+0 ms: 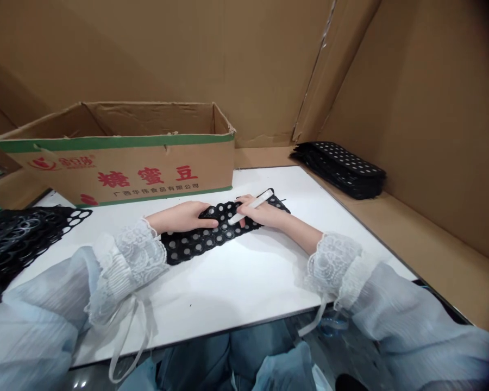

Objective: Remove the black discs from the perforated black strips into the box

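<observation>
- Blk dotted strip [184, 248] laid on white tabletop [228, 293], directly in front of both hands; long axis run diag., near-L end to far-R end.
- L hand [187, 215] part-closed at strip's far edge, L of its middle, thumb laid on top; finger grip underneath can't be told.
- R hand [264, 213] curled round white pen [261, 200], set over strip's R part; pen tilted, lower end pointed down-L at strip, btwn thumb of L hand & R fingers. Tip contact can't be confirmed.
- Open carton [146, 168] placed beyond, to L; blk stack [342, 169] at far R; blk mesh pile [20, 244] at far L.
</observation>
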Available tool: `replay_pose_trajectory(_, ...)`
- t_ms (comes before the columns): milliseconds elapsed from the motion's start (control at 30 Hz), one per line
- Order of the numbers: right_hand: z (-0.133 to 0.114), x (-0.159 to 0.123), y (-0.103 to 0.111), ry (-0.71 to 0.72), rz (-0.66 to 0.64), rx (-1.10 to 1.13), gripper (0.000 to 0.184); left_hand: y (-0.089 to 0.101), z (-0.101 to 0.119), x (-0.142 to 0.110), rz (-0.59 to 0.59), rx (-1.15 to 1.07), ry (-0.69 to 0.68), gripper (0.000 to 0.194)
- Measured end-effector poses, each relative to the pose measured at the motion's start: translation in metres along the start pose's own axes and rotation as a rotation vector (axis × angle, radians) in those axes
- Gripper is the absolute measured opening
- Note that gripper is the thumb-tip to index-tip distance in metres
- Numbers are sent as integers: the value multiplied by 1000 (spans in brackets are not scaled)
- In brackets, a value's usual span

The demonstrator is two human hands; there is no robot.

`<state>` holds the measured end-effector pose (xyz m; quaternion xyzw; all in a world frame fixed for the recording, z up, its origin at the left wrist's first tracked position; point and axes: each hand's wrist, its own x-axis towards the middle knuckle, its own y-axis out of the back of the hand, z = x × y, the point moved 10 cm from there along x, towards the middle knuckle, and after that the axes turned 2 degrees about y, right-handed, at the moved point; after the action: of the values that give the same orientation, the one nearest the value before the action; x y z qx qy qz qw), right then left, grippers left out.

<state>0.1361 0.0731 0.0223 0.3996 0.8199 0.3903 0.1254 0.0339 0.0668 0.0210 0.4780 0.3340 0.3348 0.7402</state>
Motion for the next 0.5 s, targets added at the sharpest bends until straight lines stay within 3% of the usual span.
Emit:
replay_pose_trajectory(167,-5,0,0,3,80,-68,36,14,4,-4,135,186,52,38)
replay_pose_trajectory(333,-14,-2,2,34,132,-210,33,19,6,-8,231,157,135,37)
replay_pose_trajectory(400,-15,-3,2,36,135,-253,33,15,5,-7,203,69,132,40)
replay_pose_trajectory(500,-19,-5,2,64,161,-333,31,1,4,-3,50,-45,116,48)
